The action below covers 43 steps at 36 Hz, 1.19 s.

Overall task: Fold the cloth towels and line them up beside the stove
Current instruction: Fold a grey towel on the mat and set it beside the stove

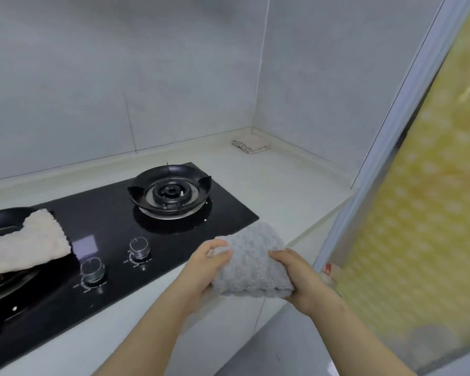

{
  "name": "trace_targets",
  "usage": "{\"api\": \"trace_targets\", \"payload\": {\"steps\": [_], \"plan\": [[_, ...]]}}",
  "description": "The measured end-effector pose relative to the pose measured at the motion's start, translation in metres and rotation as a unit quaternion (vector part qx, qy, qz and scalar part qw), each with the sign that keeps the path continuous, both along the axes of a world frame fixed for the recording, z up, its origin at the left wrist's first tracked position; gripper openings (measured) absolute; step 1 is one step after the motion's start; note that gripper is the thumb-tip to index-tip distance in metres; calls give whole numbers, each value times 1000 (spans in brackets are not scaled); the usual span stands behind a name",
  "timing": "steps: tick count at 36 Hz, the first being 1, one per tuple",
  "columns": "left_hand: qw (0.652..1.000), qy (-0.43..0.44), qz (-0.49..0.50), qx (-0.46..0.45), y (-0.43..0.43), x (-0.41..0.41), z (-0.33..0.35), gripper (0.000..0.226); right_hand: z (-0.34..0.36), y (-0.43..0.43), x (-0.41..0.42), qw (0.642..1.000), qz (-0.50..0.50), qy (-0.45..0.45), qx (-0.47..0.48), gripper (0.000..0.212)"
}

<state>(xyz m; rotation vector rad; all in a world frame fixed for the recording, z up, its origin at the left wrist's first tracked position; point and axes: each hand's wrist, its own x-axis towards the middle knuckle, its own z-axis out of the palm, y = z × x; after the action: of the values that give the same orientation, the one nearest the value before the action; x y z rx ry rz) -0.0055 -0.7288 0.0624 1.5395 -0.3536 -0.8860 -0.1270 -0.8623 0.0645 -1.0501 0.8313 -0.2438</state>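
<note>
Grey towel: a folded grey towel (pixel 253 263) with a waffled pile is held between both hands, at the near edge of the table (pixel 282 183), just right of the stove's near right corner. Whether its underside touches the table cannot be told.
Left hand: the left hand (pixel 202 271) grips the towel's left end; its fingers (pixel 219 255) are curled over the top of the cloth, with the palm under the edge.
Right hand: the right hand (pixel 303 279) grips the right end, its fingers (pixel 282 257) wrapped onto the cloth from the side.
Stove: a black glass gas stove (pixel 111 226) is set into the table. Its right burner (pixel 170 191) is bare, and two round knobs (pixel 139 248) sit along the near side.
Unfolded towel: a cream towel (pixel 30 240) lies spread and rumpled over the left burner (pixel 0 217), one corner reaching onto the glass.
Folded towel: a small folded cream towel (pixel 251 143) lies flat on the table in the far corner, close to both walls and well apart from the stove.
Surroundings: pale grey tiled walls (pixel 120 77) rise behind the table. At the right stands a pale-framed sliding door (pixel 423 213) whose panel is covered in yellow film with white dots.
</note>
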Motion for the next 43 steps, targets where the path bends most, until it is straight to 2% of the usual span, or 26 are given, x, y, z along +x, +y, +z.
{"api": "trace_targets", "payload": {"steps": [3,8,11,16,20,24,28,30,35,39,43], "plan": [[999,-36,-9,19,-42,32,2,19,1,-41,30,1000,-2,-11,-9,34],[998,-57,28,11,-102,68,-2,24,-11,-92,70,998,-30,-52,19,33],[997,-62,48,16,-134,86,-11,27,-23,-123,92,998,-46,-34,36,32],[993,-83,79,32,-189,123,-24,30,-29,-187,138,1000,-21,-2,12,50],[985,-91,138,43,-235,154,-29,35,-28,-243,177,1000,26,12,-13,29],[988,-3,149,28,-271,177,-26,47,-29,-288,208,996,83,35,-13,21],[983,-1,152,103,-295,188,-27,71,-35,-321,230,985,142,102,-15,10],[977,-18,157,146,-304,192,-34,64,-41,-334,240,978,163,128,0,10],[951,-95,167,241,-322,203,-43,59,-49,-351,268,977,176,117,11,16],[933,-117,222,256,-336,224,-47,54,-55,-362,297,981,160,106,11,21],[924,-107,295,218,-350,254,-49,45,-59,-372,329,985,153,83,18,18]]}}
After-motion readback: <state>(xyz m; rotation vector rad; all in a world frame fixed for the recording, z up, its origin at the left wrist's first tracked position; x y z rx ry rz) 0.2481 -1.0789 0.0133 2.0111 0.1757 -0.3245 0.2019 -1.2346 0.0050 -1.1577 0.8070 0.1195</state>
